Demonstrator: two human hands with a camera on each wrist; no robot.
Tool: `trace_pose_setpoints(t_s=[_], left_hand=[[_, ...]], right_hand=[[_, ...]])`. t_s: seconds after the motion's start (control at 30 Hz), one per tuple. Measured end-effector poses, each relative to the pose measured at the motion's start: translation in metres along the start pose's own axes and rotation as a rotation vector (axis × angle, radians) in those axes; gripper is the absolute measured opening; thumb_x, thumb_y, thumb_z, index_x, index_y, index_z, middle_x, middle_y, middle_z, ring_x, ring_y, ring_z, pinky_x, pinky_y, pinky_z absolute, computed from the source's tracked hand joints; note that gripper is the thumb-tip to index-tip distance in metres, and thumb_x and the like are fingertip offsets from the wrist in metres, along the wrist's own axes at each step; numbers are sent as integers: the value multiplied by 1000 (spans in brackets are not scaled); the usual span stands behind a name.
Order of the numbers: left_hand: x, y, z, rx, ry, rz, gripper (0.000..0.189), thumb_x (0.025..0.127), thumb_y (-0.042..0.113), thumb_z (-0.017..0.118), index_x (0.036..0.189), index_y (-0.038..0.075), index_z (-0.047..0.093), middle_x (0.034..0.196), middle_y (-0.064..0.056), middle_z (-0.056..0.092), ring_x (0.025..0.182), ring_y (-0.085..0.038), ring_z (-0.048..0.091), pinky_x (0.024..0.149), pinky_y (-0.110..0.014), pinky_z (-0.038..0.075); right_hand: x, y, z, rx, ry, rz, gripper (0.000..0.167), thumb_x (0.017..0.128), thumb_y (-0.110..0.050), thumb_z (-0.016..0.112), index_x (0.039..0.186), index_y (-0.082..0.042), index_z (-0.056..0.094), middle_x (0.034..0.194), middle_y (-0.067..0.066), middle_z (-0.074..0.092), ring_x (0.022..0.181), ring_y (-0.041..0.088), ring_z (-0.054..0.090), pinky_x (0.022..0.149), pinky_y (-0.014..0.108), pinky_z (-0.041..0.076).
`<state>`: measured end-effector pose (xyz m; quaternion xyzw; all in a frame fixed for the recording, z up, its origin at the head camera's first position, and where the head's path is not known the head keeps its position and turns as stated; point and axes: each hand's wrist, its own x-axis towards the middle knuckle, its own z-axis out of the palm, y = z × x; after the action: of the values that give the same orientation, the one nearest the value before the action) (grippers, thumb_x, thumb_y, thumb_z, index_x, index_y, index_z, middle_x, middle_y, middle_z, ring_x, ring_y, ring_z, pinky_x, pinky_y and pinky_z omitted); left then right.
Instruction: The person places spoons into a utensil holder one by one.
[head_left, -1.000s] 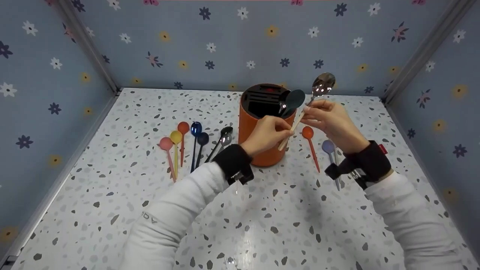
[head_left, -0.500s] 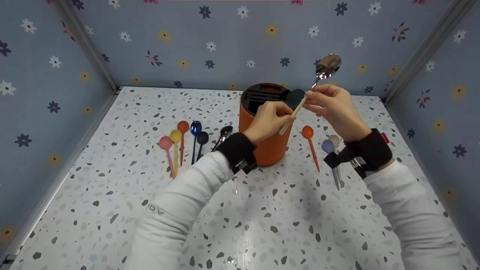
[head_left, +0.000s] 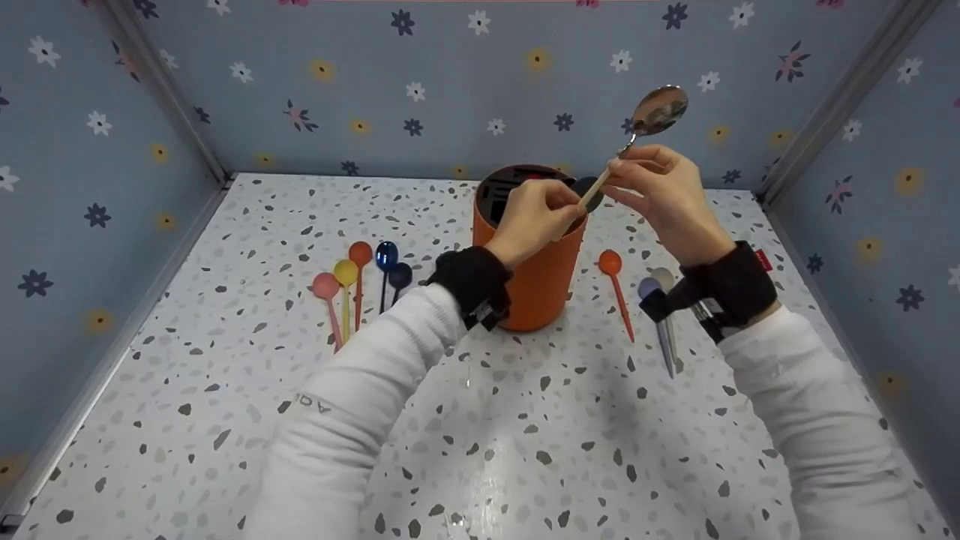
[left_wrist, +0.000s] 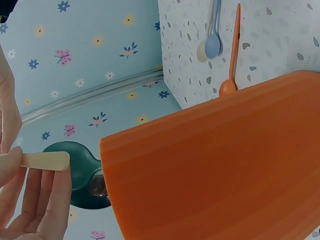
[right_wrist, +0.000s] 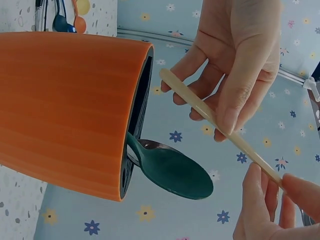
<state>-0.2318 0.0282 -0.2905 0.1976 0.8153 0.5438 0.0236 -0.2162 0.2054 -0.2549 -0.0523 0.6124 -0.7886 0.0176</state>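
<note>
A metal spoon [head_left: 660, 111] with a cream handle [head_left: 595, 189] is held up slantwise above the cutlery holder, its shiny bowl at the upper right. My right hand [head_left: 664, 191] pinches it near the bowl, at the top of the handle. Lower down, my left hand [head_left: 532, 217] pinches the handle between thumb and fingers. In the left wrist view, the blunt handle end [left_wrist: 55, 161] sticks out past the left fingers. Behind the hands stands the round orange cutlery holder [head_left: 536, 281]. A dark green spoon [right_wrist: 175, 172] rises from it, with a metal spoon [right_wrist: 157, 145] behind.
Left of the holder lie pink [head_left: 325, 285], yellow [head_left: 346, 271], red-orange [head_left: 360, 253], shiny blue [head_left: 387, 255] and dark navy [head_left: 400, 274] spoons, partly covered by the left sleeve. To the right are orange [head_left: 610, 262], lavender [head_left: 649, 288] and pale beige [head_left: 663, 277] spoons. Patterned walls enclose the table.
Both hands have raised the cream-handled spoon up from the front of the holder. The left sleeve now covers the black and silver spoons that showed beside the holder.
</note>
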Motion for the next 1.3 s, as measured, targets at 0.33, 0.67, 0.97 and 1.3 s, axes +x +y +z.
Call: trace_pose_setpoints(t_s=[0.33, 0.67, 0.97, 1.3], left_hand=[[5, -6, -3, 58, 43, 21, 20, 97, 9, 63, 111, -2, 71, 108, -21, 69, 95, -30, 65, 77, -26, 54], [7, -9, -2, 57, 64, 13, 21, 97, 10, 62, 111, -3, 71, 110, -21, 69, 99, -30, 67, 80, -28, 56], [11, -12, 0, 66, 63, -8, 21, 97, 10, 63, 110, -4, 71, 108, -22, 70, 95, -30, 68, 74, -25, 54], [10, -16, 2, 68, 39, -32, 22, 98, 7, 60, 115, -4, 69, 110, -22, 70, 96, -30, 67, 76, -25, 54]], right_hand=[[4, 4, 1, 26, -27, -14, 11, 94, -1, 63, 103, -4, 57, 93, 5, 66, 89, 15, 67, 93, 27, 57], [8, 10, 2, 15, 6, -30, 10, 95, 2, 60, 102, -5, 57, 94, 3, 67, 89, 13, 68, 91, 25, 58], [10, 15, 0, -35, 8, -51, 8, 95, 0, 61, 97, -7, 61, 95, 3, 68, 90, 13, 69, 91, 25, 58], [11, 21, -2, -59, -14, -68, 10, 97, -1, 59, 96, -10, 63, 95, 3, 69, 90, 13, 67, 92, 28, 58]])
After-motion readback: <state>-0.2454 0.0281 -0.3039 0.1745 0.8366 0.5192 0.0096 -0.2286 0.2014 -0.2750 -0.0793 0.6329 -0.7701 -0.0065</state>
